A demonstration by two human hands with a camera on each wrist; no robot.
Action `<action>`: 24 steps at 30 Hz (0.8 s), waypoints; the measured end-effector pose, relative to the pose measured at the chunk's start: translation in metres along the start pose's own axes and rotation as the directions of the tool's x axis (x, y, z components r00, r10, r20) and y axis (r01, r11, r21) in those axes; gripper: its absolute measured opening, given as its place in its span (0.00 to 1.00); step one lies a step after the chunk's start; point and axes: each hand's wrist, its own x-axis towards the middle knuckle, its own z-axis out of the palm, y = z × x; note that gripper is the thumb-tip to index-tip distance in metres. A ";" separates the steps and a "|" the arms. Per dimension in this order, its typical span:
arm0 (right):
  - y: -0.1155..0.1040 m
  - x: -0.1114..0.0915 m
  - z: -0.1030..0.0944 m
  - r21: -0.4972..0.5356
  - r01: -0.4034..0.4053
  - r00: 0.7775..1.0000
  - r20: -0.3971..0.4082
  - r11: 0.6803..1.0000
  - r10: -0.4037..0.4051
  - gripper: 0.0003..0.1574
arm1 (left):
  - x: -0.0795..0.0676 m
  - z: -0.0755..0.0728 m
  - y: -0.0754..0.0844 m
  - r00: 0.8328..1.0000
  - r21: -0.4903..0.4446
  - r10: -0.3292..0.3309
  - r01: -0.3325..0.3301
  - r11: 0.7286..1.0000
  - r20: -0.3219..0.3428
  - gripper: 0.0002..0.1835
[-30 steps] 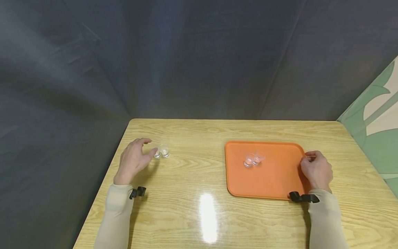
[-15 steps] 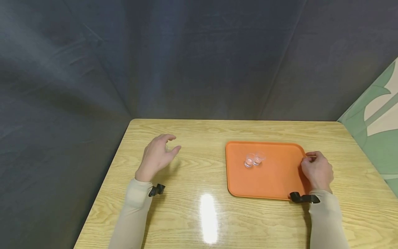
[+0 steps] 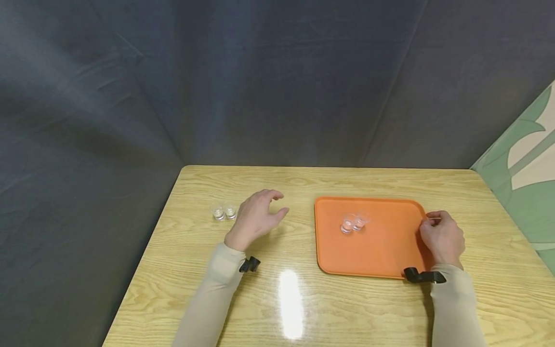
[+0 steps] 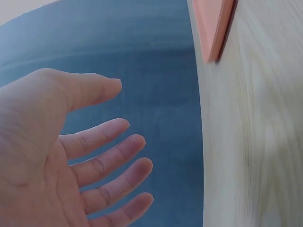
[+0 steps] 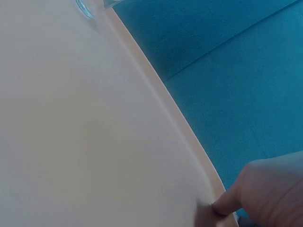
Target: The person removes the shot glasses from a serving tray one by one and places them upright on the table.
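My left hand [image 3: 255,219] is above the table between two small clear glasses and an orange tray [image 3: 379,253]. Its fingers are spread and loosely bent, and the left wrist view shows nothing in its palm. Behind it to the left, the two glasses stand side by side, one glass [image 3: 218,213] next to another glass [image 3: 231,212]. At the tray's right edge my right hand [image 3: 443,238] pinches the rim, thumb on the inner side in the right wrist view. Two more clear glasses [image 3: 347,225] stand close together on the tray, left of its middle.
The wood-grain table [image 3: 277,308] carries a bright light reflection near its front. A dark curtain [image 3: 277,86] rises along the back and left sides. On the right hangs a green and cream patterned cloth [image 3: 526,183].
My left hand has travelled right, away from beside the two table glasses and past them toward the tray. Those glasses stand where they were. My right hand and the tray have stayed put.
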 end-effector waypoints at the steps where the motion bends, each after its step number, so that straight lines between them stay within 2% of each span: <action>1: 0.000 0.000 0.000 0.000 0.001 1.000 0.000 1.000 -0.001 0.30 | 0.001 0.003 0.003 1.000 0.000 0.011 -0.011 1.000 0.006 0.22; 8: -0.001 -0.001 0.000 0.008 -0.001 1.000 -0.002 1.000 0.001 0.30 | 0.009 0.021 0.025 0.996 -0.004 0.054 -0.054 0.999 0.066 0.22; 12: -0.001 0.000 -0.001 0.009 0.004 1.000 -0.007 1.000 -0.004 0.30 | 0.014 0.033 0.036 0.993 -0.007 0.084 -0.084 0.996 0.078 0.21; 19: 0.000 -0.002 -0.001 0.010 0.007 1.000 -0.008 1.000 -0.007 0.30 | 0.019 0.058 0.056 0.980 -0.031 0.150 -0.147 0.989 0.134 0.21; 24: 0.002 -0.002 0.001 0.011 0.004 1.000 -0.014 1.000 -0.004 0.29 | 0.020 0.075 0.064 0.984 -0.017 0.138 -0.137 0.990 0.113 0.20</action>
